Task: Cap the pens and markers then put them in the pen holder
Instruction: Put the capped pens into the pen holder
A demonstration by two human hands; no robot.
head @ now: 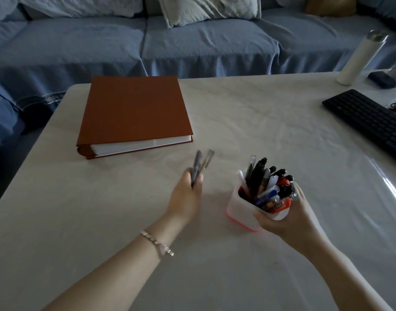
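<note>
A white pen holder (238,211) with a red base stands on the table, right of centre. It is packed with several pens and markers (267,187), black, blue, red and clear, leaning to the right. My right hand (286,217) wraps around the holder's near right side, thumb on its rim. My left hand (188,194) is to the left of the holder, fingers closed on two pens (201,163) that point up and away; one is dark, one clear. Their tips are blurred, so whether they carry caps is unclear.
A thick brown binder (134,113) lies at the table's back left. A black keyboard (369,122) sits at the right edge, with a white bottle (358,59) and a small dark case (382,79) behind it. A blue-covered sofa (192,41) runs beyond the table.
</note>
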